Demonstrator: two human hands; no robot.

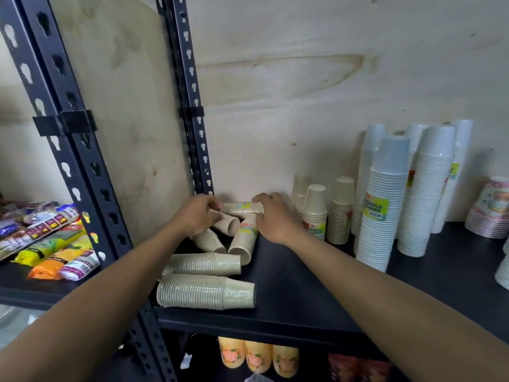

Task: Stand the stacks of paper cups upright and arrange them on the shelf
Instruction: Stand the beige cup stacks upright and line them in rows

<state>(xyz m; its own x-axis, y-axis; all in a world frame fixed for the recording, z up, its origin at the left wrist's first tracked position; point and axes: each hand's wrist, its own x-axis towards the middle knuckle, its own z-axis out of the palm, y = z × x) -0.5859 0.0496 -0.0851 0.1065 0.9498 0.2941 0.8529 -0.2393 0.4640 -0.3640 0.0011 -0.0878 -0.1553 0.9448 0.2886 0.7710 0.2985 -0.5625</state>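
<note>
Several beige paper cup stacks lie on their sides on the black shelf (289, 293). The nearest lying stack (205, 292) is by the front edge, another (203, 263) just behind it. At the back, both hands grip one wrapped lying stack (240, 208): my left hand (197, 215) at its left end, my right hand (272, 215) at its right end. A labelled stack (243, 239) leans below it. Three short beige stacks (315, 210) stand upright to the right.
Tall white cup stacks (385, 205) stand at the right, with a patterned stack (493, 208) beyond. A black slotted upright post (192, 100) rises at the back left. Snack packets (49, 238) fill the neighbouring left shelf. Orange floral cups (257, 355) sit on the shelf below.
</note>
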